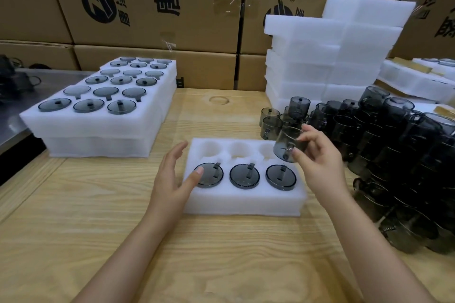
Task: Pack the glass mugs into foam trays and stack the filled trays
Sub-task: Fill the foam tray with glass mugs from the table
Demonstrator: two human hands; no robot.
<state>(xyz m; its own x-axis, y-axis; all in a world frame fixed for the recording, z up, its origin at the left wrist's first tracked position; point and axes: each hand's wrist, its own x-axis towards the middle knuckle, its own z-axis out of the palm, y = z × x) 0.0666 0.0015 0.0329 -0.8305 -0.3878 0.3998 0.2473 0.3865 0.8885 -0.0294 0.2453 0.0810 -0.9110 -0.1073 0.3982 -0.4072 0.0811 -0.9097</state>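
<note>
While right hand pinches a smoky mug, left hand spread beside foam tray

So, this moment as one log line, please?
right hand: holds mug above tray | left hand: open at tray | near row full | far row empty

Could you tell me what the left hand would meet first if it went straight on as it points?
Probably the leftmost mug in the foam tray; the left hand seems just beside it, though depth is unclear.
</note>
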